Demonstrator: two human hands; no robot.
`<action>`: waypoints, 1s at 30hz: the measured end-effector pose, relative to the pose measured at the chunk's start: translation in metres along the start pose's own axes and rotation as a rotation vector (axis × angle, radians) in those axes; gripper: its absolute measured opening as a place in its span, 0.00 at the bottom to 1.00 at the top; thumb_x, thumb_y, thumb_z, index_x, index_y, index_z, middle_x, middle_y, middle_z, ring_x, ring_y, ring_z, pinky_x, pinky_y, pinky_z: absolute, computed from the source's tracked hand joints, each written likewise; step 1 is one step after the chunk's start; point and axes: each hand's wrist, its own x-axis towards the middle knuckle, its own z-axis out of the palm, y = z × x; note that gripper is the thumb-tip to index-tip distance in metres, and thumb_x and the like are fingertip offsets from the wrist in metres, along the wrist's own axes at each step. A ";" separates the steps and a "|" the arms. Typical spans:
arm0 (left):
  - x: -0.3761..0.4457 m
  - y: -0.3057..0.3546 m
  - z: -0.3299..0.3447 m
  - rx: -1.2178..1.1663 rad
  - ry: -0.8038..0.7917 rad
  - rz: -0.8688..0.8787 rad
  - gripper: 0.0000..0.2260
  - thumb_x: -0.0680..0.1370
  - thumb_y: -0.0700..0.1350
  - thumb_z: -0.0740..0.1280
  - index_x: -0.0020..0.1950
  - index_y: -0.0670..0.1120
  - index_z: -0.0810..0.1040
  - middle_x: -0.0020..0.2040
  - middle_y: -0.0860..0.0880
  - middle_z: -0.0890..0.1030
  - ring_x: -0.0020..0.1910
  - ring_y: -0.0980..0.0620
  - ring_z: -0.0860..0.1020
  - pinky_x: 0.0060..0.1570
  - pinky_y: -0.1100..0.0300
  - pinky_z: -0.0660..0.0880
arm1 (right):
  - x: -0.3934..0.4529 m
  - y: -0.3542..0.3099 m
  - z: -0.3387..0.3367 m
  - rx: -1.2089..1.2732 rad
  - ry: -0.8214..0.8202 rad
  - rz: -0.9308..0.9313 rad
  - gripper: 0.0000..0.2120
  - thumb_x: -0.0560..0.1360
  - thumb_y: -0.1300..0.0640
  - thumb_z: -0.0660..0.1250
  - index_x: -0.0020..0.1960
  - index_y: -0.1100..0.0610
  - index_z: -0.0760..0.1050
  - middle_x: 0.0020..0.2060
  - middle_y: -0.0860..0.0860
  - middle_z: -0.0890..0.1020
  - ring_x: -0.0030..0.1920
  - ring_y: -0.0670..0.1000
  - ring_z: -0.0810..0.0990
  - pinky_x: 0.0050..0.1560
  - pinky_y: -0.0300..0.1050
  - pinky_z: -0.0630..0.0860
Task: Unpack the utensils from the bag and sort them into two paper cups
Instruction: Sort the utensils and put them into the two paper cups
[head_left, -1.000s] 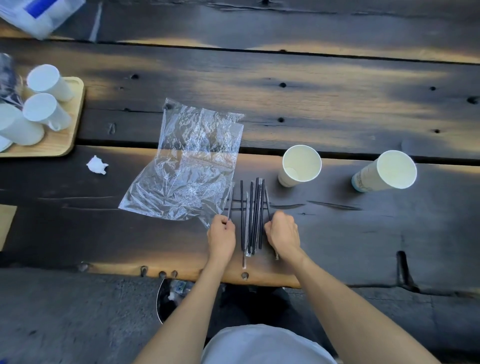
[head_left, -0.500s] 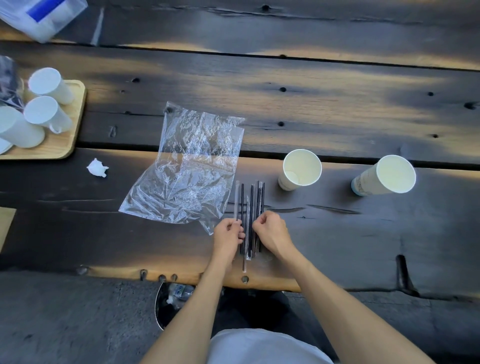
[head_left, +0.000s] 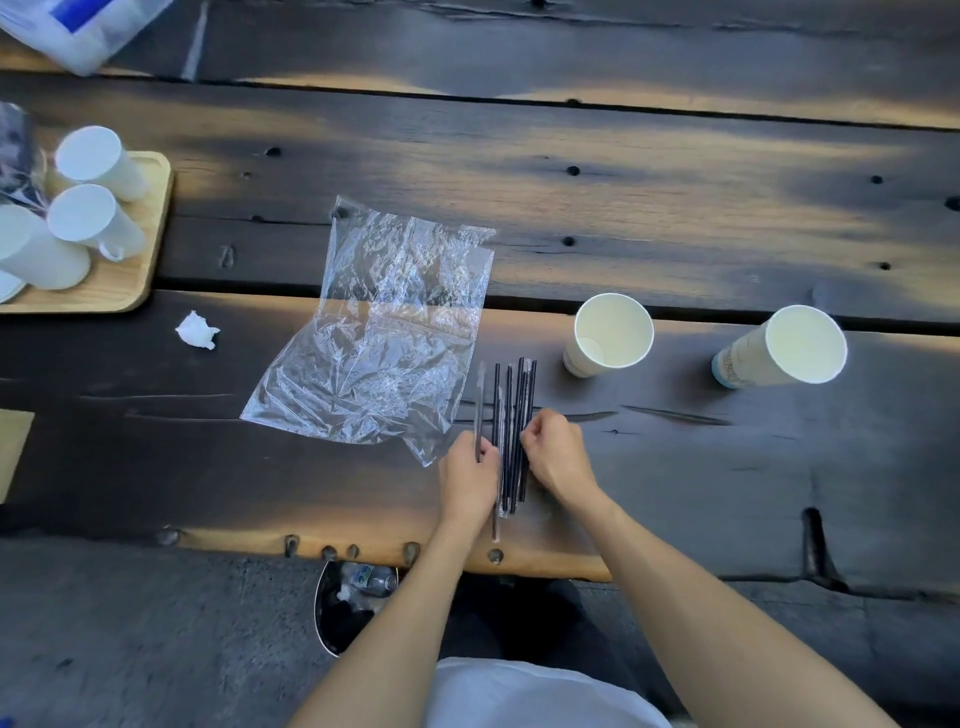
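Several thin black wrapped straws (head_left: 511, 415) lie side by side on the dark wooden table, pointing away from me. My left hand (head_left: 467, 480) pinches one clear-wrapped straw (head_left: 479, 400) at the left of the row. My right hand (head_left: 556, 454) rests curled against the right side of the bundle, fingers touching the straws. The crumpled clear plastic bag (head_left: 384, 332) lies flat to the left, with nothing inside. Two paper cups stand upright beyond the straws: the nearer one (head_left: 608, 335) and another (head_left: 784, 348) further right.
A wooden tray (head_left: 135, 275) with several white cups (head_left: 93, 218) sits at the far left. A crumpled white scrap (head_left: 197, 330) lies near it. A white and blue package (head_left: 78, 26) is at the top left. A bin (head_left: 348, 608) stands below the table's near edge.
Both hands moved inward and pushed the spread straws together into a tighter bundle. My left hand has taken hold of the leftmost wrapped straw.
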 end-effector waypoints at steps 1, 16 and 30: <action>-0.002 0.001 0.003 0.034 0.002 0.020 0.05 0.77 0.40 0.66 0.42 0.41 0.75 0.40 0.45 0.80 0.39 0.48 0.75 0.38 0.58 0.66 | -0.002 -0.003 0.001 -0.043 0.000 -0.026 0.06 0.76 0.57 0.60 0.42 0.57 0.70 0.44 0.60 0.81 0.46 0.63 0.79 0.43 0.51 0.76; -0.010 0.006 0.003 0.274 0.077 0.047 0.06 0.79 0.41 0.63 0.43 0.40 0.73 0.42 0.51 0.73 0.43 0.46 0.74 0.35 0.53 0.67 | -0.003 -0.007 0.001 -0.267 0.136 -0.027 0.06 0.79 0.63 0.57 0.49 0.64 0.71 0.49 0.64 0.80 0.50 0.67 0.79 0.39 0.50 0.68; 0.000 0.011 -0.009 -0.216 0.022 -0.025 0.04 0.79 0.42 0.60 0.46 0.43 0.72 0.37 0.47 0.76 0.35 0.49 0.71 0.32 0.64 0.66 | 0.002 -0.015 -0.007 -0.104 0.039 0.083 0.11 0.69 0.62 0.59 0.30 0.59 0.61 0.32 0.57 0.71 0.35 0.59 0.67 0.33 0.46 0.65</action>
